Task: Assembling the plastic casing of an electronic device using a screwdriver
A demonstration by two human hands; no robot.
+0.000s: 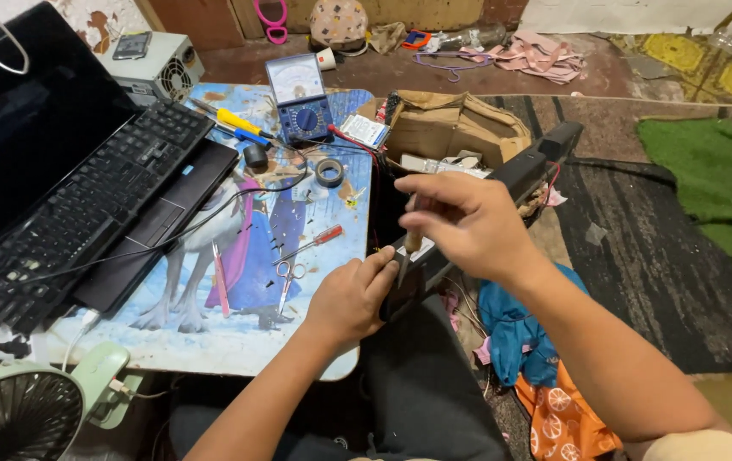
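Beside the low table (pixel 238 341), both hands' fingers (pixel 380 266) clamped: left hand (pixel 351 299) on black device (pixel 520 175), right hand (pixel 468 224) on small tool (pixel 413 239).

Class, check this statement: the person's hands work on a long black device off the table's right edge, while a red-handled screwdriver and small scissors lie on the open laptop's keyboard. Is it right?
Not quite. The head view shows the red-handled screwdriver and small scissors lying on the picture-covered table, right of the laptop, not on its keyboard. The rest holds: both hands work on the long black device.

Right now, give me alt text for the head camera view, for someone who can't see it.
A person's left hand steadies a long black device while the right hand holds a small tool against it. Beside them, a low picture-printed table holds a keyboard, multimeter, scissors and red screwdriver.
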